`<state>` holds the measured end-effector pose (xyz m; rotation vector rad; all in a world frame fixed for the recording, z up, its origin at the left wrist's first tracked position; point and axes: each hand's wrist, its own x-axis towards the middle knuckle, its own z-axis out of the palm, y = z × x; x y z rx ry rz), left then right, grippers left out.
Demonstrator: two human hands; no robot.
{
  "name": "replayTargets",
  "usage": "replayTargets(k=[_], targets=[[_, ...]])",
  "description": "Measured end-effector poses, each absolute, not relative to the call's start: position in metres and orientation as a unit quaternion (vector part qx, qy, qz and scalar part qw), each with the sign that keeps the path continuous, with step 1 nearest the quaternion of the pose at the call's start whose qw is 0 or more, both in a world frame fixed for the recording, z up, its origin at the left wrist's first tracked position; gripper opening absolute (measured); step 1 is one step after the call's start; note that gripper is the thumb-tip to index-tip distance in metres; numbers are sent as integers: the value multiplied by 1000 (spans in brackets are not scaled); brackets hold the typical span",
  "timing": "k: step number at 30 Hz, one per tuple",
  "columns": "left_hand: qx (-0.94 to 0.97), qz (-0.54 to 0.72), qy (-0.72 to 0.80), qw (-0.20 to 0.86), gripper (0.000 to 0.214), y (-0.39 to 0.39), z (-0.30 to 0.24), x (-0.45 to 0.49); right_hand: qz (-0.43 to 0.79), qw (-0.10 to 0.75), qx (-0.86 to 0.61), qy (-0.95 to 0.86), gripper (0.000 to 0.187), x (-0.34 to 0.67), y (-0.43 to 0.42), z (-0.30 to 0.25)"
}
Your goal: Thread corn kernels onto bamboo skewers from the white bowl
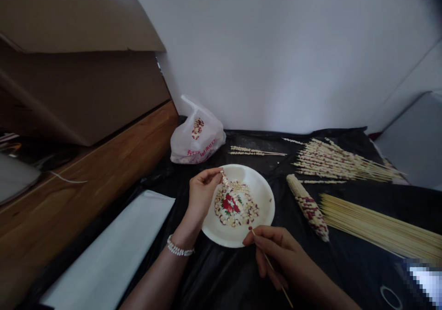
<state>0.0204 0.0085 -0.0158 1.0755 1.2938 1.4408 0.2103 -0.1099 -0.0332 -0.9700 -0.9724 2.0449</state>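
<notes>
My left hand (203, 192) pinches the upper end of a thin wooden skewer, where pale corn kernels (225, 180) are threaded. My right hand (276, 250) grips the lower part of what looks like the same skewer (267, 260), its fingers closed near a dark red kernel (250, 228). Between the hands the skewer's line blends with loose kernels behind it. Below it stands a white bowl (265, 209) with a red flower print, holding many loose cream and purple kernels (250, 215). My left wrist wears a beaded bracelet (179, 248).
Right of the bowl lie a partly stripped corn cob (309, 209), bare skewers (376, 225) and a pile of kernel-threaded skewers (331, 160). Behind are a few more threaded skewers (248, 151) and a plastic bag (198, 137). Folded white material (117, 245) and a cardboard box (83, 89) are left.
</notes>
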Motion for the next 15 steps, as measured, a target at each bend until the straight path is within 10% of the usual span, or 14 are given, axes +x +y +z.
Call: replayTargets(k=[15], targets=[[315, 588, 448, 595, 34, 8, -10, 20, 755, 337, -393, -403, 40, 212, -103, -31]])
